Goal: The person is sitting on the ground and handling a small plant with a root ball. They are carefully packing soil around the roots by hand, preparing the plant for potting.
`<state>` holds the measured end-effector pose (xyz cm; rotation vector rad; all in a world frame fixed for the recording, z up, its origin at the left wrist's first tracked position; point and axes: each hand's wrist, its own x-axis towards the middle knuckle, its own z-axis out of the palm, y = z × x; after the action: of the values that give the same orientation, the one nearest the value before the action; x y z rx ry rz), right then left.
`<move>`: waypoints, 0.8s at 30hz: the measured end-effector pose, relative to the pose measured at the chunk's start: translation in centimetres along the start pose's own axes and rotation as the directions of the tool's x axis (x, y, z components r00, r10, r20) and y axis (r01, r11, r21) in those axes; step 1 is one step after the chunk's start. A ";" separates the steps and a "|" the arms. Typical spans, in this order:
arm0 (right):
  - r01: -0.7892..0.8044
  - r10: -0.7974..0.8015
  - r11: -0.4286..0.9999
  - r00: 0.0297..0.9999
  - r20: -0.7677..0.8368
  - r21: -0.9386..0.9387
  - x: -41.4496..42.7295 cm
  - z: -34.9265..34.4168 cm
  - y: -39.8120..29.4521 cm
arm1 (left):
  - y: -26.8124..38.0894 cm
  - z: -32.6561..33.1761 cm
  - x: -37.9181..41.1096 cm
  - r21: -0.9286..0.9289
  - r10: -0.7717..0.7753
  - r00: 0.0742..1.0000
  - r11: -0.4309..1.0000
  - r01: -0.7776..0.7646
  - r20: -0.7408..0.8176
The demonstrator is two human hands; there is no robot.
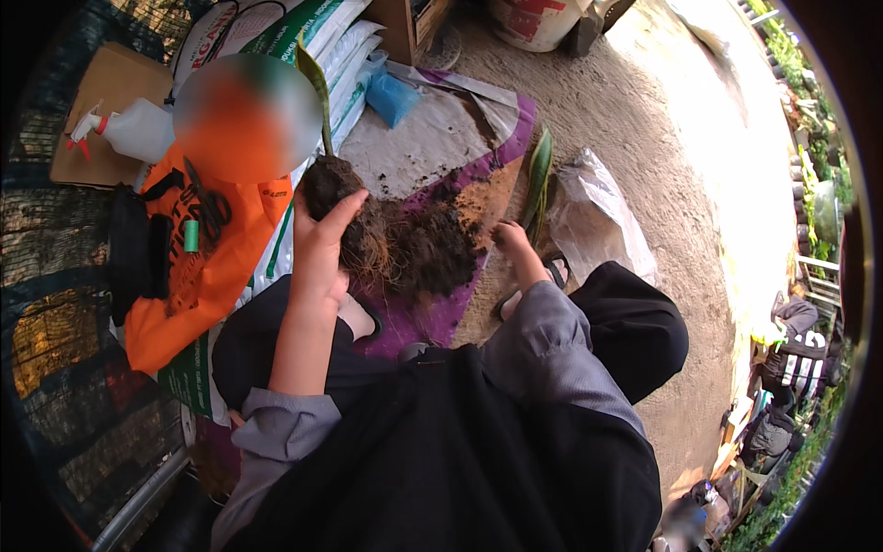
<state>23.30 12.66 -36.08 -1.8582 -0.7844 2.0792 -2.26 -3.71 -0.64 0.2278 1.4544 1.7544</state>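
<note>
My left hand grips the soil-covered root ball of a snake plant. One tall leaf rises from it, and thin roots dangle over a heap of dark soil. The soil lies on a purple-edged plastic sheet. My right hand, fingers curled, is over the sheet's right edge. Just beyond it, more snake plant leaves lie on the ground; whether the fingers touch or hold anything is hidden.
Printed sacks stack up at left under an orange bag with black scissors and a green spool. A spray bottle lies beyond. Crumpled clear plastic sits right; a white bucket stands at the back.
</note>
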 end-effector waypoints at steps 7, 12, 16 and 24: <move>0.545 -0.715 0.361 0.682 0.151 -0.757 -7.7 10.4 2.7 | 1.0 -0.1 -0.8 -0.021 0.078 0.997 0.997 -0.078 0.018; 0.743 -0.381 0.181 0.657 0.650 -0.645 -13.0 12.0 -7.1 | 1.5 -0.4 -0.9 -0.064 0.090 0.996 0.994 -0.088 0.028; 0.826 -0.205 0.005 0.552 0.808 -0.563 -20.0 11.8 -15.6 | 1.7 -0.3 -0.9 -0.039 0.103 0.994 0.994 -0.101 0.047; 0.828 -0.322 0.349 0.545 0.774 -0.439 -31.7 9.9 -22.6 | 0.0 0.5 -0.2 -0.064 0.090 0.991 0.994 -0.084 0.096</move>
<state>14.92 12.68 3.24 -0.7195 -2.4604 1.7884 -1.83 -3.50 -0.44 0.3461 1.3367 1.8279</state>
